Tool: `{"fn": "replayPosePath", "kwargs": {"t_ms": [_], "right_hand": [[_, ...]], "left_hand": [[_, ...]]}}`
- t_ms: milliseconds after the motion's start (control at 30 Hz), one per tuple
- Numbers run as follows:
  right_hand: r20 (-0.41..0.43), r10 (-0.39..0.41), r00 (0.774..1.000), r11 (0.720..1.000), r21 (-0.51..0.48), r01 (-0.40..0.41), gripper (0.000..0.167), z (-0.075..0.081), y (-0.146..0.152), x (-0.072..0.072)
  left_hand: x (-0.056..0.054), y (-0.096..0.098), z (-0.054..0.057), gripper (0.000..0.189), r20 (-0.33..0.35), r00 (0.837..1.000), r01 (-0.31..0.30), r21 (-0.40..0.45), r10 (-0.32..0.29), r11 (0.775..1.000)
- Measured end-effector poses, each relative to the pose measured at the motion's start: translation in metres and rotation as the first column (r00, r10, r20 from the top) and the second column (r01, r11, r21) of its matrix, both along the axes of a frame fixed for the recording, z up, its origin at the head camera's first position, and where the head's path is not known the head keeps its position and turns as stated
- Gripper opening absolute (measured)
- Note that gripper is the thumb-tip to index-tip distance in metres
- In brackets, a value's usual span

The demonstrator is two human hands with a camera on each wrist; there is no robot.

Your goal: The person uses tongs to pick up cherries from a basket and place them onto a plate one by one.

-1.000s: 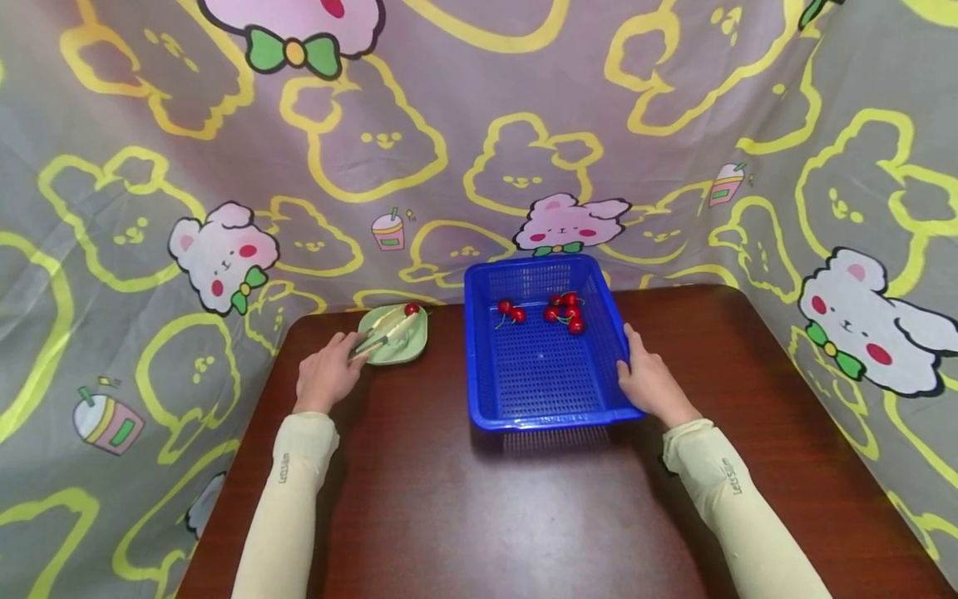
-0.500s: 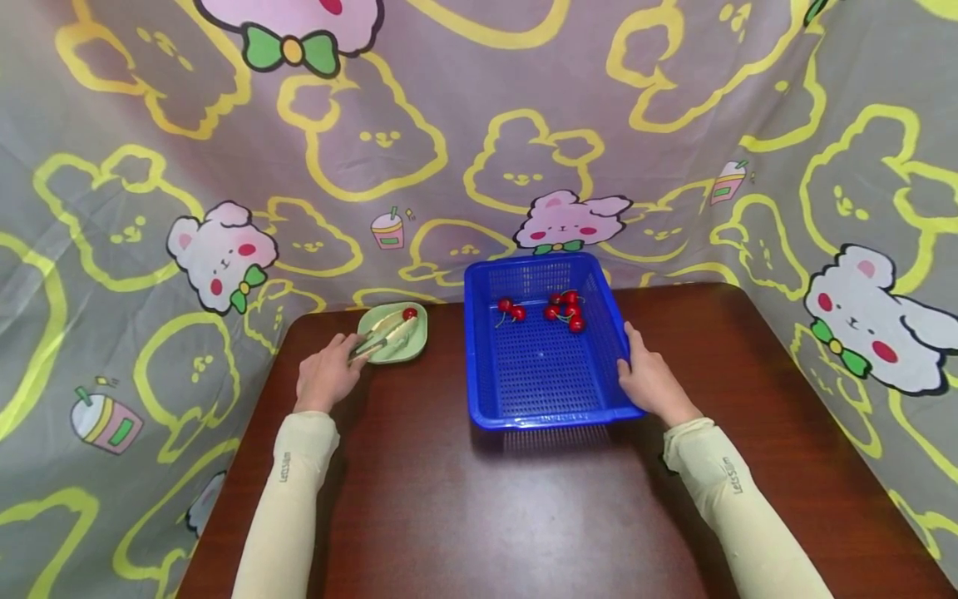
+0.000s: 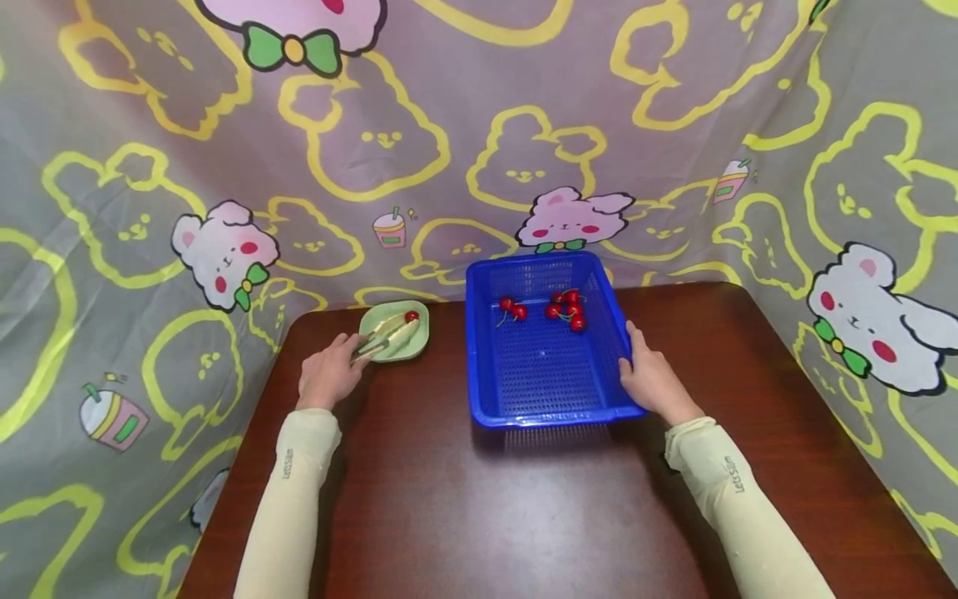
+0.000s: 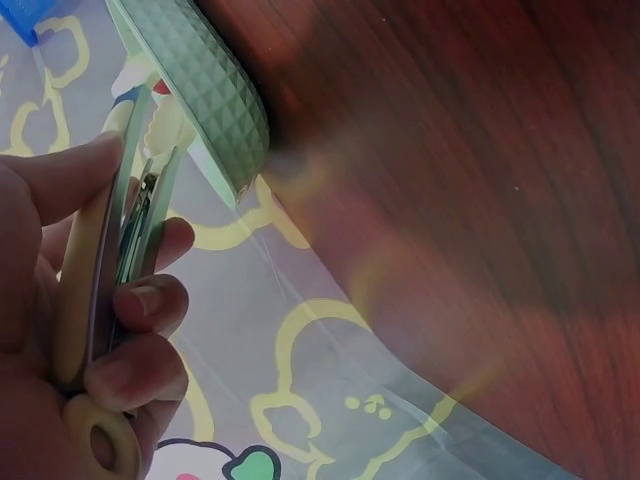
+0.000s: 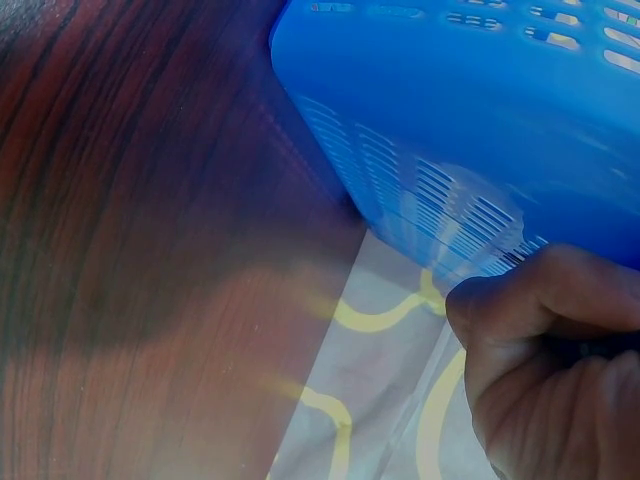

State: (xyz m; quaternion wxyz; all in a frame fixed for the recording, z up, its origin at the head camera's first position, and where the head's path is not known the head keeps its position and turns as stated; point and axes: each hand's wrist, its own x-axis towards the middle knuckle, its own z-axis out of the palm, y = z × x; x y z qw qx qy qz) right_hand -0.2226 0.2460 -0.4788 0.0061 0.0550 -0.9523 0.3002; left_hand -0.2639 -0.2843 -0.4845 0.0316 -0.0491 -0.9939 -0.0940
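Note:
My left hand holds a pair of tongs, thumb on one arm and fingers curled round the other. The tong tips reach over a small pale green plate with a faceted outside. A red cherry is at the tips, inside the plate's far rim in the head view; only a sliver of it shows in the left wrist view. My right hand grips the right side of a blue perforated basket. Inside the basket, several stemmed cherries lie right of centre, and two more cherries lie left.
Everything stands on a dark brown wooden table. A grey cloth curtain with yellow cartoon outlines rises right behind the plate and basket and along both sides. The basket's far end is close to the curtain.
The cherry by the tong tips has come down slightly, from over the plate's far rim to inside it. The right hand and basket have held still.

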Motion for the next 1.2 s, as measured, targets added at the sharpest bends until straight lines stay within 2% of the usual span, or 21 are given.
{"fn": "replayPosePath", "kwargs": {"t_ms": [467,767,1033,1200], "right_hand": [[-0.005,-0.003,1.000,1.000,0.004,0.003,0.066,0.003,0.000,-0.002],[0.018,0.003,1.000,1.000,0.000,-0.003,0.067,0.001,-0.001,-0.001],[0.011,0.001,1.000,1.000,0.001,-0.001,0.067,0.002,-0.001,0.001],[0.007,-0.005,1.000,1.000,0.000,0.005,0.067,0.002,-0.001,0.001]], "left_hand": [[-0.003,0.002,-0.001,0.042,-0.005,1.000,-0.004,0.000,0.004,1.000],[0.005,0.001,0.005,0.059,0.006,0.999,-0.033,0.014,0.033,0.999],[0.009,0.000,0.013,0.068,-0.054,0.996,-0.065,0.066,0.069,0.996],[0.013,-0.002,0.017,0.072,-0.098,0.993,-0.054,0.105,0.064,0.993]]}}
